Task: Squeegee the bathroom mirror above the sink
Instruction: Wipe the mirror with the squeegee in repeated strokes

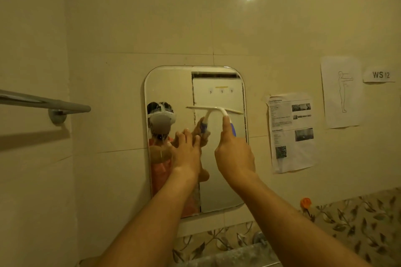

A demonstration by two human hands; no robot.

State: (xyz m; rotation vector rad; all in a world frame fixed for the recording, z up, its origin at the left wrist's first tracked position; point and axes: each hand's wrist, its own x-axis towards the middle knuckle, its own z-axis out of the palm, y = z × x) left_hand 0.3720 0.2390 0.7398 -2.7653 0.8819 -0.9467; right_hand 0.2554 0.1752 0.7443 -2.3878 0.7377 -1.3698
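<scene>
A rounded rectangular mirror (169, 84) hangs on the beige tiled wall. My right hand (235, 154) grips the blue handle of a white squeegee (217, 109), index finger stretched up along its neck. The blade lies level against the glass about a third of the way down, on the mirror's right half. My left hand (185, 154) rests flat on the glass left of the squeegee, fingers spread and holding nothing. The mirror reflects both hands and a person wearing a headset.
A grey towel bar (43, 102) juts out from the left wall at mirror height. Paper sheets (291, 132) and a "WS 12" label (380, 75) are stuck to the wall on the right. An orange hook (305, 201) and a tap (258, 237) sit below.
</scene>
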